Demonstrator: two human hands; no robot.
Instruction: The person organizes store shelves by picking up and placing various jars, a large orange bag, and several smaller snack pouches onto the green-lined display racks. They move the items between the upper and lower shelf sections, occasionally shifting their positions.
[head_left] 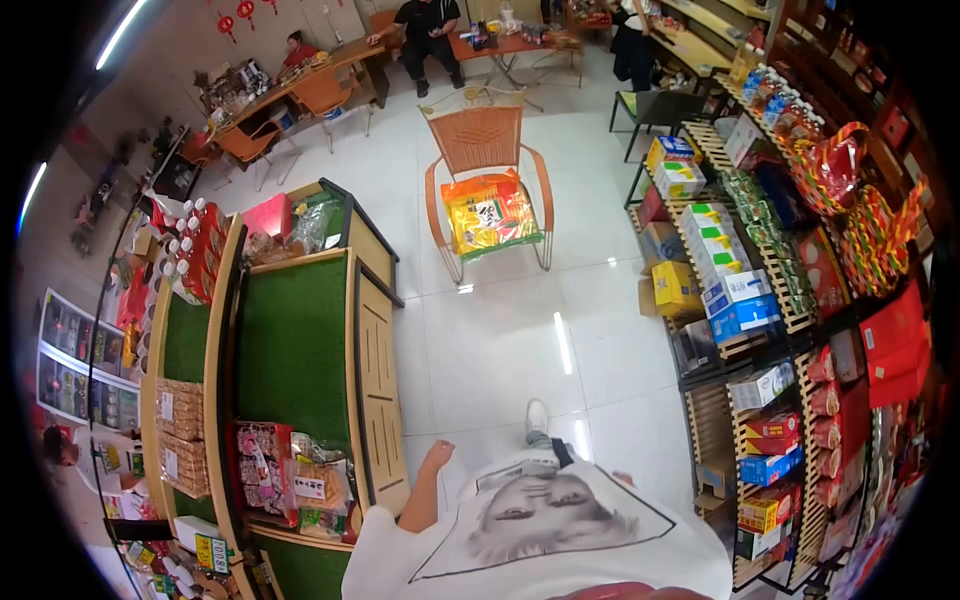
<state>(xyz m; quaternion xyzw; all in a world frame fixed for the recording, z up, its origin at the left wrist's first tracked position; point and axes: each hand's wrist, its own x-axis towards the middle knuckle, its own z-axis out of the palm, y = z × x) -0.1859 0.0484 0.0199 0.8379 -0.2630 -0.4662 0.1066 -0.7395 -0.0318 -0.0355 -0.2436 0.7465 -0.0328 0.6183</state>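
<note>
My left hand [440,453] hangs low at my side, close to the slatted wooden side of the display stand [378,400] and apart from it. It is small in view, and its fingers cannot be made out; nothing shows in it. Only a sliver of my right hand [623,478] appears past the white printed shirt [455,545], its fingers hidden. Ahead in the aisle stands a woven armchair [478,140]. On its seat lies a yellow and orange plastic package [490,215], well away from both hands.
Shelves with boxes [740,305] and woven baskets [880,235] line the right. Left, green-lined stands [295,350] carry bottles [195,250] and packaged snacks [265,470]. Beyond the chair are tables [500,42] and a seated person [428,35]; another person [632,45] is farther right.
</note>
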